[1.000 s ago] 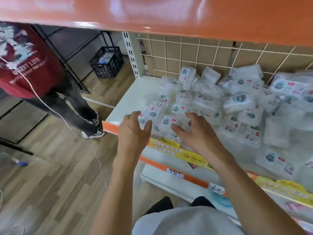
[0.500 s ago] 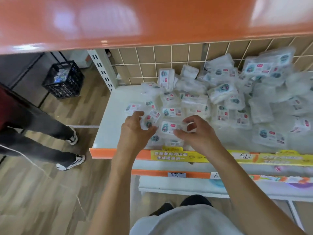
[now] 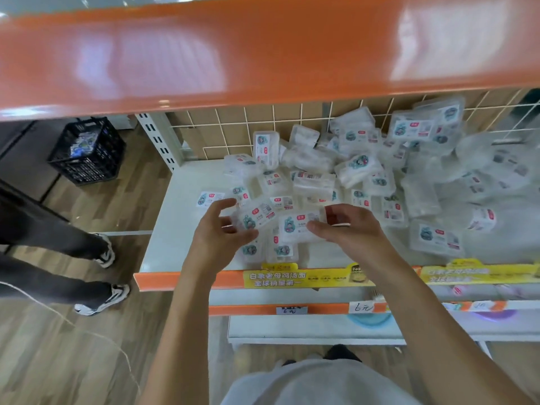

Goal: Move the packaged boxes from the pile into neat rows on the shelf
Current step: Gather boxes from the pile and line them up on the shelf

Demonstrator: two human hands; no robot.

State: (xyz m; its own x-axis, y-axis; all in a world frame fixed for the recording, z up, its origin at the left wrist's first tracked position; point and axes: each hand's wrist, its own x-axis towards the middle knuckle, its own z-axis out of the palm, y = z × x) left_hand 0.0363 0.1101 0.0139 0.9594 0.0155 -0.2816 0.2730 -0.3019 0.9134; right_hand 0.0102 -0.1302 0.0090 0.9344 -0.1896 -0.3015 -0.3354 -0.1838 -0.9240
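Several clear packaged boxes with white printed labels lie in a loose pile (image 3: 362,168) across the white shelf (image 3: 178,229), thickest at the right and back. My left hand (image 3: 214,238) grips the left end of one tilted box (image 3: 258,215) near the shelf's front. Beside it, my right hand (image 3: 347,229) pinches another box (image 3: 296,228) at its right end, thumb on the label. The two boxes touch between my hands, above a few boxes lying flat at the front edge (image 3: 280,249).
An orange upper shelf (image 3: 263,54) overhangs close above. A wire grid (image 3: 233,133) backs the shelf. Yellow label strips (image 3: 301,277) run along the front edge, with a lower shelf (image 3: 321,328) beneath. A standing person's legs (image 3: 58,238) and a black crate (image 3: 87,153) are on the floor at left.
Both hands reached into the near-left boxes, then closed on one box each and drew them together. The camera swung, so the shelf now appears more head-on.
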